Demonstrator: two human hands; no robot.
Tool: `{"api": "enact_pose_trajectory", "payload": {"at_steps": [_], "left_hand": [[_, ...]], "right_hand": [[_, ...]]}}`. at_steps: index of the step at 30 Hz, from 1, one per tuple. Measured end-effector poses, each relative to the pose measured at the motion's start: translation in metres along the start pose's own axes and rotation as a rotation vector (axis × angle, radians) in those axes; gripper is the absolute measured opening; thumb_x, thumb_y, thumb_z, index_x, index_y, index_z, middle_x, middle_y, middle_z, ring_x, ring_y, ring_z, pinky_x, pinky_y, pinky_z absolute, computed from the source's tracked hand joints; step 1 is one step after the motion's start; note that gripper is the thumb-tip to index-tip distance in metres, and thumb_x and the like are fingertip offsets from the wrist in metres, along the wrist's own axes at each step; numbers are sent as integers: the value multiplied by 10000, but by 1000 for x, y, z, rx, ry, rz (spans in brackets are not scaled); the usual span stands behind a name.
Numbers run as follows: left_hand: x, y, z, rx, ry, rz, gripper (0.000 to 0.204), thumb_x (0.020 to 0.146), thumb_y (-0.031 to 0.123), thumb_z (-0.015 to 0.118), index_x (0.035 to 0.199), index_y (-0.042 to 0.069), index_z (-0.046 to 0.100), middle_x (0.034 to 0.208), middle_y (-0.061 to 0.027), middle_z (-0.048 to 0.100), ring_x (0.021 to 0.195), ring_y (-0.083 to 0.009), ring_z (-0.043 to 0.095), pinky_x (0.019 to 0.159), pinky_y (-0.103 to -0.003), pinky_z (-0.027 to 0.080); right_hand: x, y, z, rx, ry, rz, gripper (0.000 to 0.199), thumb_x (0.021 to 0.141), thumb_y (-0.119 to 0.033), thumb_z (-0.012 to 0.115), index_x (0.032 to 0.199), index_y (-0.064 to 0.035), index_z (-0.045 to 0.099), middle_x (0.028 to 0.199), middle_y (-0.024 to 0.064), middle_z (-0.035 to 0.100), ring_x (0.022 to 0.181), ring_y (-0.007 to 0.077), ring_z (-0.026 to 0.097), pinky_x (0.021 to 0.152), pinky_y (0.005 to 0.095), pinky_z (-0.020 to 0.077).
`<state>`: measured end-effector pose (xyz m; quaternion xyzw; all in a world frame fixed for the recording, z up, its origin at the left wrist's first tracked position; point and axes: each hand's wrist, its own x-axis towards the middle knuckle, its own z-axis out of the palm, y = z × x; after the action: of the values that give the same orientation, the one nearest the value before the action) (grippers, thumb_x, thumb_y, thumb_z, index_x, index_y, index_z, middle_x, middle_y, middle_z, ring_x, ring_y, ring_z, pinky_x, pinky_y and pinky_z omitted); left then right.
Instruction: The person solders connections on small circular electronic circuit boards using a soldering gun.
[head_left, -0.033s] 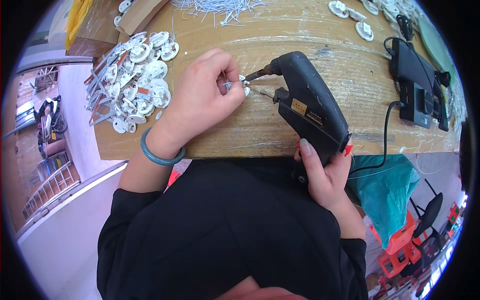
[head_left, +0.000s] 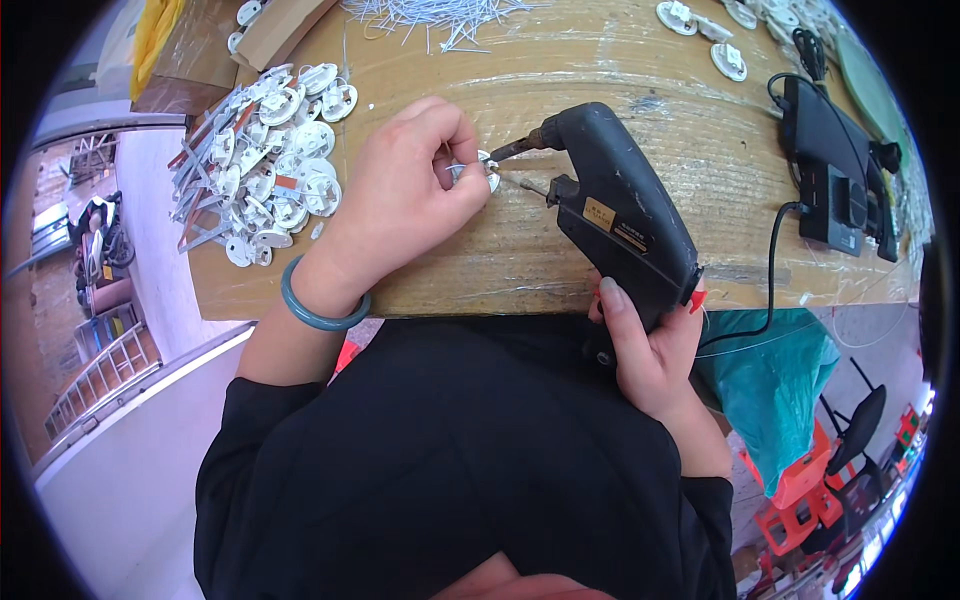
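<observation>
head view, left hand (head_left: pixel 405 195) pinching small white disc (head_left: pixel 487 172), right hand (head_left: pixel 650 345) gripping black soldering gun (head_left: pixel 620 215)

My workbench (head_left: pixel 600 60) is pale bare wood, rough and scratched, with visible grain. The soldering gun (head_left: pixel 620 215) in my right hand (head_left: pixel 650 360) has a matt black plastic body and a dull metal tip. My left hand (head_left: pixel 400 200) pinches a small white plastic disc (head_left: pixel 488 172) with shiny metal parts. A heap of similar glossy white plastic discs (head_left: pixel 270 170) lies nearby. My bangle (head_left: pixel 318 308) looks smooth, polished, grey-green stone. My sleeves (head_left: pixel 450 470) are soft matt black cloth.
</observation>
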<state>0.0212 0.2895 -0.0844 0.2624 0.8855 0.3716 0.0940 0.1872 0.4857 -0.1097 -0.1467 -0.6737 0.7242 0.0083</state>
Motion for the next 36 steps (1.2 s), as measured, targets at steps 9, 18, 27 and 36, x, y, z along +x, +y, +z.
{"api": "enact_pose_trajectory", "payload": {"at_steps": [9,18,27,36], "left_hand": [[2,-1,1,-3,1,0,122,740,39,658,763,2,543,766,-88,547,594,-163,540,571,-311,451],[1,-1,0,2,6,12,125,739,33,657,759,0,539,765,-89,550,590,-160,543,564,-309,452],[-1,0,0,15,10,15,124,745,39,657,758,3,538,763,-91,549,588,-168,545,568,-314,456],[3,0,0,14,22,16,147,754,66,670,757,6,535,759,-93,542,589,-171,542,562,-316,451]], "right_hand": [[0,4,0,-13,-11,-55,435,889,12,646,1285,55,470,1160,136,574,1038,178,566,911,293,445],[2,0,3,5,-9,-106,440,890,12,649,1288,53,467,1157,132,576,1028,177,571,906,287,446],[-1,3,3,8,-6,-93,465,883,24,645,1307,57,457,1151,128,577,1028,176,574,908,291,447],[-2,12,-4,82,5,-73,505,884,37,635,1337,53,413,1154,118,567,1019,161,558,899,285,436]]}}
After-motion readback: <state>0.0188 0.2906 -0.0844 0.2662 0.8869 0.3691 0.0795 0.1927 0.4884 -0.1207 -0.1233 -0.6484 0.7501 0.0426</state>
